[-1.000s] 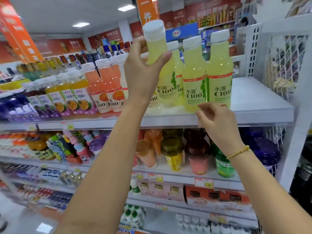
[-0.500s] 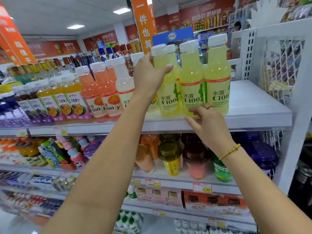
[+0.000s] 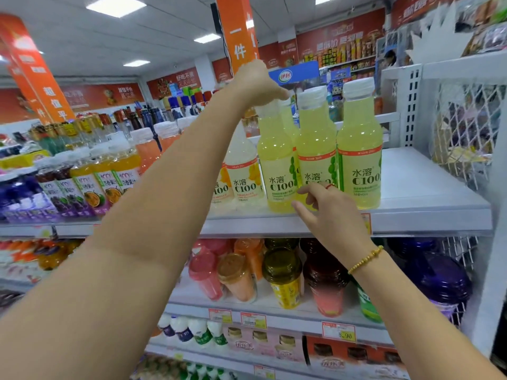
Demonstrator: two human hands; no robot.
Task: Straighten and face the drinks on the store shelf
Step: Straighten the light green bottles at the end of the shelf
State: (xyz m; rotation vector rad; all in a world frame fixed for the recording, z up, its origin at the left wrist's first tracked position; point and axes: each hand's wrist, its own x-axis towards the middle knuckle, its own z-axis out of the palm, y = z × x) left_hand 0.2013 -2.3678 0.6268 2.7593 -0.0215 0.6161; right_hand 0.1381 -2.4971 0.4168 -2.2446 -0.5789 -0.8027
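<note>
Along the shelf's (image 3: 428, 215) front edge stood three lime bottles (image 3: 359, 160), each labelled "水溶 C100". The left grip (image 3: 255, 83) was clamped over the leftmost bottle's (image 3: 275, 171) cap; the right grip (image 3: 326, 215), fingers loosely apart, touched the middle bottle's (image 3: 315, 149) base.

Head-worn view; close, facing shelf (image 3: 428, 182)

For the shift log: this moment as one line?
left hand grips left C100 bottle top | right hand touches middle C100 bottle base | both upright on shelf
</note>
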